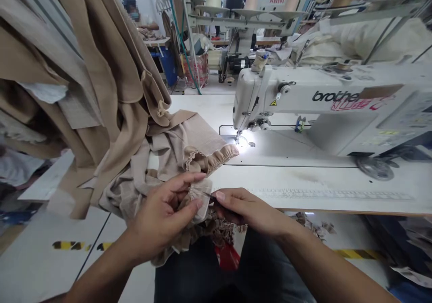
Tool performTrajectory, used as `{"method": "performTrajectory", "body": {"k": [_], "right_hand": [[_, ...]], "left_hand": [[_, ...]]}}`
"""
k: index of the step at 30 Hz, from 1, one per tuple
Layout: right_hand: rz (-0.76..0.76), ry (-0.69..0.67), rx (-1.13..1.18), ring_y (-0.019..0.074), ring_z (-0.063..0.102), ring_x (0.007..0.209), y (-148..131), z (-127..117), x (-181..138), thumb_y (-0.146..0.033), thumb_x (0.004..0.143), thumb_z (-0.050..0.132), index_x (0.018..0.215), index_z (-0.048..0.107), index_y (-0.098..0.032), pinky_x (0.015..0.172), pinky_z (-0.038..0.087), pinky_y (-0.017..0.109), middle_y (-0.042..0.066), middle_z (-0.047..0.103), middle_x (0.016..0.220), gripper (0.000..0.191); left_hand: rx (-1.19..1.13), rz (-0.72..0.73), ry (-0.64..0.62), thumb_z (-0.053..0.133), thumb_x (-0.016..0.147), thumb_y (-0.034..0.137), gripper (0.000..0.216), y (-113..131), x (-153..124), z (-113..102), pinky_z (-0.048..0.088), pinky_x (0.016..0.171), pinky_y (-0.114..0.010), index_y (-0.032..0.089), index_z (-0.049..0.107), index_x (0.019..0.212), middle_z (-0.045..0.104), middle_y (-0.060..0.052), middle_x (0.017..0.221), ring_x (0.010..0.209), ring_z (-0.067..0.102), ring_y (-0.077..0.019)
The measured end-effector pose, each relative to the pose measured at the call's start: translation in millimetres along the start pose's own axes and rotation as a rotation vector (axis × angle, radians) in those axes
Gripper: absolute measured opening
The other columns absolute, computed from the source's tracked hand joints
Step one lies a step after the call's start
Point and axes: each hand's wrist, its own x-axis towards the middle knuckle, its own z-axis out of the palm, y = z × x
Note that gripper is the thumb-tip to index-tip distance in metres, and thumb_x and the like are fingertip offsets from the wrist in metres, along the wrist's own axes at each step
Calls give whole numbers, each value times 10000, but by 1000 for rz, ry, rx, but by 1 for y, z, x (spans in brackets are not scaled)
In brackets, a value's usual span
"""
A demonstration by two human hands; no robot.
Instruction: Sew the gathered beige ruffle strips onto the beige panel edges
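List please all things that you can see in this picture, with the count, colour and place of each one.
Brother sewing machine: one, white, right side of table.
Sewing table: one, white, under machine.
Ruffled garment: one, beige, between hands and needle.
Hanging garments: several, tan, left side.
Thread cone: one, cream, behind machine.
Bin: one, blue, background.
Co-worker: one, background, left.
Small pointed tool: one, dark, in right hand.
Left hand: one, pinching ruffled garment.
Right hand: one, holding tool.

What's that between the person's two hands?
In the head view, gathered beige fabric lies between the left hand and the right hand, along with a thin dark tip too small to name.
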Motion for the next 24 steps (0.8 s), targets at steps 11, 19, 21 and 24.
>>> {"method": "performTrajectory", "body": {"k": [11,19,21,24], "right_hand": [[78,36,184,47,270,474,4,4,5,-653,837,759,689,557,-169,467,177,248,-57,490,601,545],[90,-33,244,44,282,457,4,9,8,-640,846,757,720,585,-164,455,199,232,-61,489,585,522],[66,-38,240,45,281,450,4,11,9,-645,839,757,667,549,-174,447,198,227,-69,454,556,543],[49,49,116,49,270,444,6,-8,-5,-696,868,679,761,624,-163,434,185,219,-59,487,588,547]], "left_hand": [[-63,-34,-113,765,848,337,473,-5,-1,-1,513,604,-196,213,660,1292,708,-25,882,701,632,-119],[-211,-113,-226,793,819,273,527,-8,6,7,569,706,-239,207,635,1317,741,-44,988,795,699,-139],[-218,-157,-286,798,821,263,602,-11,4,8,547,649,-225,196,593,1382,731,-10,837,710,684,-130],[-214,-204,-355,817,804,255,653,-10,5,1,501,574,-193,186,591,1412,684,40,672,617,649,-114]]}}
